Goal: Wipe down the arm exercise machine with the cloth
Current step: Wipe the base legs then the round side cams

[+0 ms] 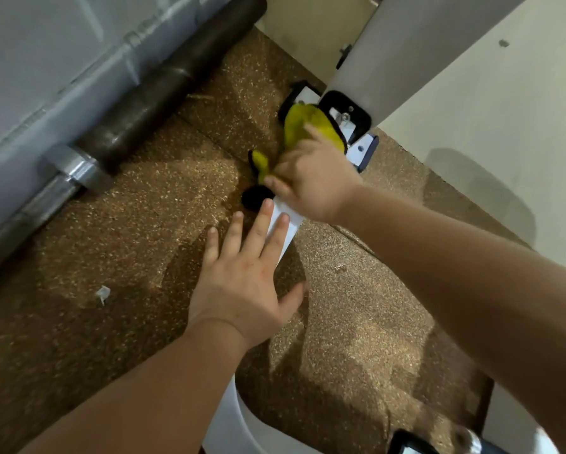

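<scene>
Cloth [303, 124] gripped by right hand [311, 181], left hand [242, 280] spread flat.

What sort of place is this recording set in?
Probably a gym: speckled rubber floor, a white machine frame on a black foot plate, and a dark padded roller on a steel bar. The right hand holds a yellow cloth at the frame's foot.
</scene>
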